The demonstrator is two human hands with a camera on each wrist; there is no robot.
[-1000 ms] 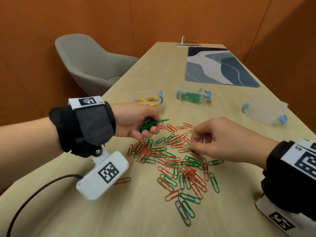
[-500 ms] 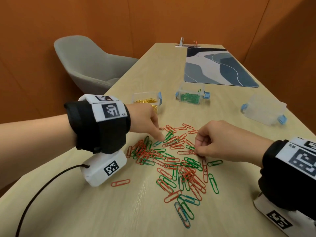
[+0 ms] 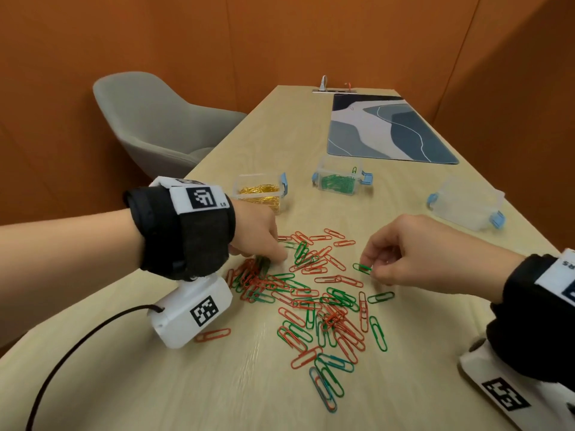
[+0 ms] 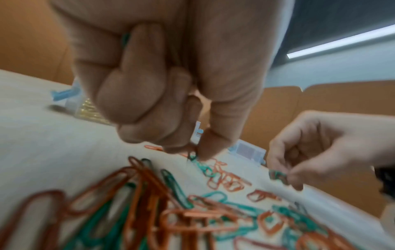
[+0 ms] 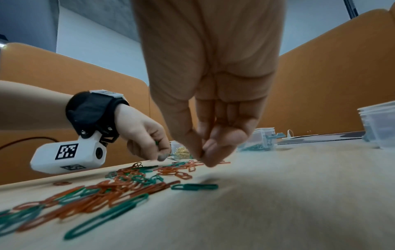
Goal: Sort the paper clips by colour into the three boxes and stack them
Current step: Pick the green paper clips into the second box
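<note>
Left wrist view blurs the clip (image 4: 192,156) under left hand (image 4: 162,81).

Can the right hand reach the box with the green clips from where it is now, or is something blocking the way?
Probably yes. The right hand, pinching a green clip, is nearer the camera than the green box. Only bare table lies between them, and the box is open on top.
</note>
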